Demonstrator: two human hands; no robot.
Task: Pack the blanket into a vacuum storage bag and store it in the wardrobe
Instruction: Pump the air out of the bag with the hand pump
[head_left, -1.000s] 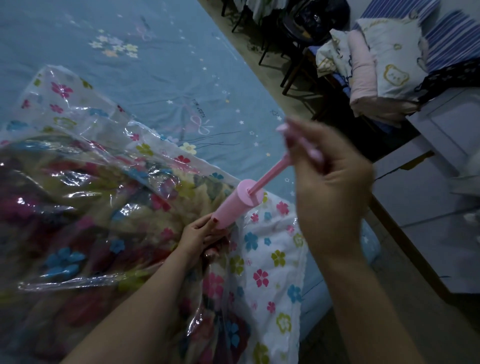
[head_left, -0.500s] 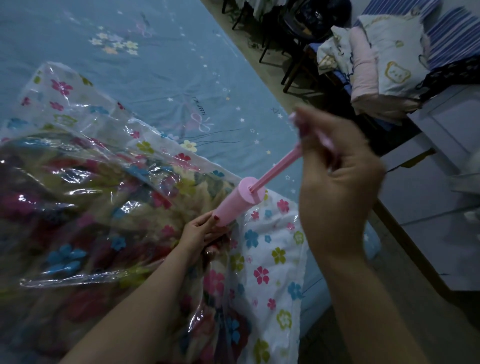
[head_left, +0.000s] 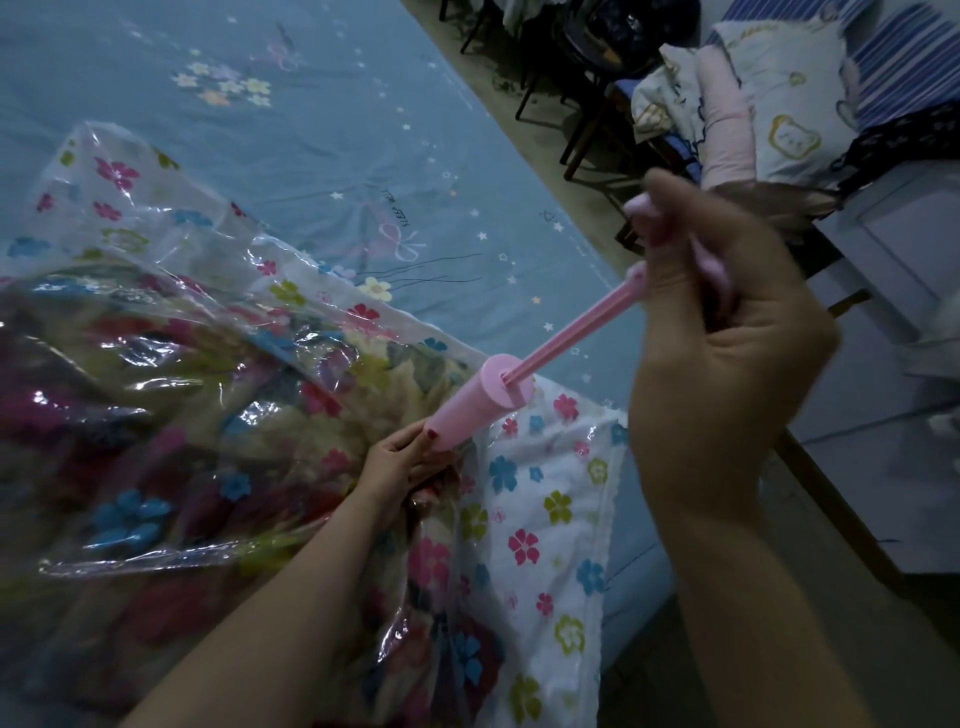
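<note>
A clear vacuum storage bag (head_left: 545, 499) printed with coloured flowers lies on the bed, and a dark flowered blanket (head_left: 171, 415) fills it. A pink hand pump (head_left: 483, 405) stands tilted on the bag. My left hand (head_left: 405, 462) grips the lower end of the pump barrel against the bag. My right hand (head_left: 722, 332) is closed around the pump's handle, with the pink rod (head_left: 576, 332) drawn well out of the barrel. The valve under the pump is hidden.
A blue bedsheet (head_left: 322, 156) with stars and flowers covers the bed (head_left: 631, 587). Its edge runs diagonally on the right, beside a tan floor strip. Dark chairs (head_left: 582, 104) and a pile of folded bedding (head_left: 758, 104) stand at the upper right, next to a pale cabinet (head_left: 898, 249).
My right hand has pulled the handle up and to the right, so more of the pink rod shows. My left hand and the barrel have stayed in place.
</note>
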